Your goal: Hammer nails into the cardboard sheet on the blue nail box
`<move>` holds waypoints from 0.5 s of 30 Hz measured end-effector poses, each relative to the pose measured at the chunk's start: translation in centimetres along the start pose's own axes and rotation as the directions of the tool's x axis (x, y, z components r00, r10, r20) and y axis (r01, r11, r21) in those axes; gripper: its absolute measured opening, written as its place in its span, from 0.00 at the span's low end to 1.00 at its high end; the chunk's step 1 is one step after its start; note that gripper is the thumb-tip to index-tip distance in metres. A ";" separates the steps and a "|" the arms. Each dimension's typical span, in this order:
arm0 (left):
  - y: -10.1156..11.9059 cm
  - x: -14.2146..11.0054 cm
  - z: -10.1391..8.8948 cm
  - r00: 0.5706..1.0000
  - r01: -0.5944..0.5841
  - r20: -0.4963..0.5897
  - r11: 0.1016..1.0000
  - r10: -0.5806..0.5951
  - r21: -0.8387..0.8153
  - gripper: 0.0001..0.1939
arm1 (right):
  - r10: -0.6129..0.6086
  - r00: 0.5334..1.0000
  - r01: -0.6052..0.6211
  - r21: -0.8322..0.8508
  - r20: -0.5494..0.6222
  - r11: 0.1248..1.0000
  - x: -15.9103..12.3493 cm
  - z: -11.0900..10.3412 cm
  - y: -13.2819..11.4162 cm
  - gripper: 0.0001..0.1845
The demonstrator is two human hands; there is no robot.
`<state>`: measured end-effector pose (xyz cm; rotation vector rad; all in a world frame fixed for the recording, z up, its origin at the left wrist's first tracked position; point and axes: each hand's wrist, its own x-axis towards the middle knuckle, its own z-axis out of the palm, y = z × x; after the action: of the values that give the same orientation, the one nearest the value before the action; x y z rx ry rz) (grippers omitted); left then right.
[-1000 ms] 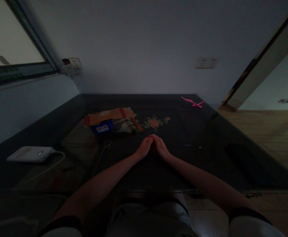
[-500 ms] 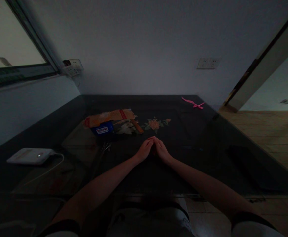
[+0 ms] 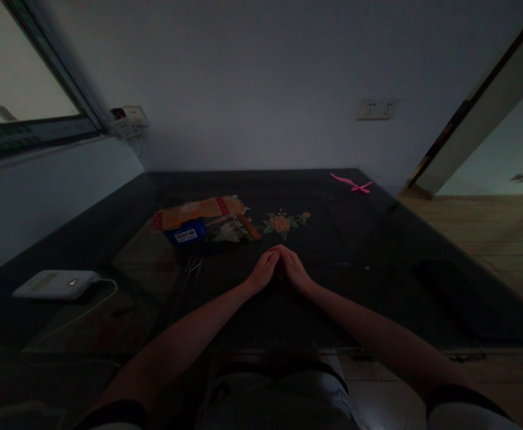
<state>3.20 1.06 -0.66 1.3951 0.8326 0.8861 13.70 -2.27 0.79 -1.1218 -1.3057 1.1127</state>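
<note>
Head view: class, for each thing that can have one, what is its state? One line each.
Left hand: touching the other hand
Right hand: touching the left hand
Blue box: partly covered
Orange packet: lying over the blue box
White device: lying flat
Cable: attached to the white device
Metal pins: lying loose together
Pink ribbon: lying crossed over itself
Right wall socket: no plug in it

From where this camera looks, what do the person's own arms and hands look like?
The left hand and right hand are bare, as are the forearms. The pale sleeves end in dark cuffs. The dim light hides finer detail.
</note>
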 end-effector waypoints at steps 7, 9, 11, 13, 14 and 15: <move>0.1 -0.1 0.0 0.999 -0.010 -0.046 1.000 0.010 -0.001 0.16 | 0.001 1.000 -0.001 -0.011 -0.002 1.000 0.0 0.1 -0.2 0.26; 0.1 -0.2 0.0 0.999 -0.012 -0.047 1.000 0.012 -0.004 0.17 | 0.006 1.000 -0.006 -0.010 -0.004 1.000 0.0 0.1 -0.1 0.26; 0.3 -0.2 0.0 1.000 0.005 -0.017 1.000 -0.005 -0.014 0.18 | 0.013 1.000 -0.013 -0.008 -0.005 1.000 0.1 0.1 -0.1 0.25; 0.4 -0.3 0.0 1.000 0.014 0.005 1.000 -0.014 -0.019 0.18 | 0.017 1.000 -0.018 -0.007 -0.002 1.000 0.0 0.1 -0.2 0.25; 0.5 -0.3 0.0 1.000 0.010 0.010 1.000 -0.010 -0.017 0.18 | 0.019 1.000 -0.019 -0.007 0.000 1.000 0.0 0.1 -0.2 0.25; 0.5 -0.3 0.0 1.000 -0.004 0.005 1.000 0.004 -0.013 0.17 | 0.019 1.000 -0.019 -0.008 0.003 1.000 0.0 0.1 -0.3 0.25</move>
<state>3.06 0.77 -0.12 1.3877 0.8195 0.8892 13.55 -2.30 1.04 -1.1412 -1.3053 1.1238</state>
